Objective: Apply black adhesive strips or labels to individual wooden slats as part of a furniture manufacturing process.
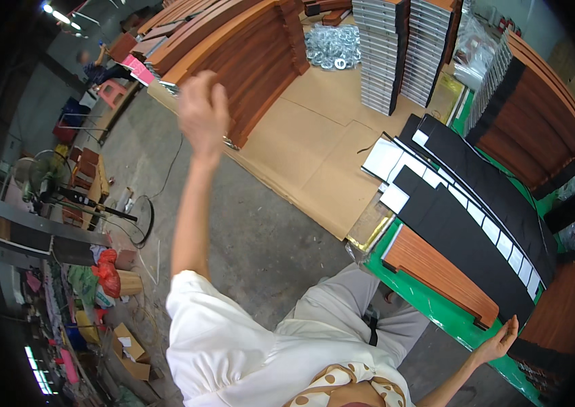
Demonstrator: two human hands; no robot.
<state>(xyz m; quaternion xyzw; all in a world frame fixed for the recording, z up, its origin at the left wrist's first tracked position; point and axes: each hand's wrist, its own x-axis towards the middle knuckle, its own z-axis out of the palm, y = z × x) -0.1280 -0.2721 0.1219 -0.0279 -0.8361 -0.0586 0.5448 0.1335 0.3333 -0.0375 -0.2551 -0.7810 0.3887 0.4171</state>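
The left hand (pixel 202 115) is raised with fingers curled, holding nothing visible, near the wood strips (pixel 233 47). The black strip (pixel 467 237) runs lengthwise from upper left to lower right on the green table (pixel 437 315); the right hand (pixel 501 339), fingers loosely spread, touches its near end.

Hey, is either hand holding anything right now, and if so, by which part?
Left hand is raised and loosely closed, nothing visible in it. Right hand is open, fingers at the near end of the wood-grain panel, touching rather than gripping.

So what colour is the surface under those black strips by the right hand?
Bright green: the surface shows beside the black strips near the right hand, clearest in the head view.
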